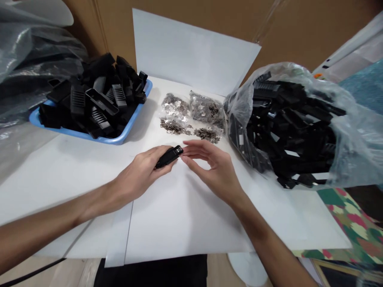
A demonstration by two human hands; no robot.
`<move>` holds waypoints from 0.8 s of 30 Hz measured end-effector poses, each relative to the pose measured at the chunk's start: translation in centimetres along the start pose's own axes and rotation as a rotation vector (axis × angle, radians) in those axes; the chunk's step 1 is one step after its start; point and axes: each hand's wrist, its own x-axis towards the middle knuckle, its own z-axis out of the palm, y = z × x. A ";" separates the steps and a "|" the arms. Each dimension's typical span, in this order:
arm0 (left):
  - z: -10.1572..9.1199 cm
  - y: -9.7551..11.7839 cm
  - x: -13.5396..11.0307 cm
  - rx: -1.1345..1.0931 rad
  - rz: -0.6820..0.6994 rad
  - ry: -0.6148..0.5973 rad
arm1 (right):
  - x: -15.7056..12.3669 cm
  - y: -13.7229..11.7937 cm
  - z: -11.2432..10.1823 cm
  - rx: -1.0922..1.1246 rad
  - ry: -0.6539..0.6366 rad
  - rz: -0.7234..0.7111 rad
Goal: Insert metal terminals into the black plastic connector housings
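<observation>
Brown cardboard (209,16) backs a white panel (191,52); lower left is probably a cable (36,272)

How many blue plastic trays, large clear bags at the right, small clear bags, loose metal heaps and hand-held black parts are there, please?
Blue plastic tray: 1
Large clear plastic bag at the right: 1
Small clear plastic bags: 2
Loose heaps of small metal pieces: 2
Black plastic part in the left hand: 1
Total: 7
</observation>
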 end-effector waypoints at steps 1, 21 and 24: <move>0.0 0.1 0.0 -0.004 -0.001 -0.013 | 0.1 0.3 -0.2 0.034 -0.014 0.013; -0.5 0.7 -0.9 0.096 0.134 -0.022 | 0.6 -1.1 -0.4 0.167 -0.013 0.303; -0.3 0.8 -0.9 0.143 0.227 -0.023 | 0.6 -0.9 -0.2 0.195 -0.002 0.365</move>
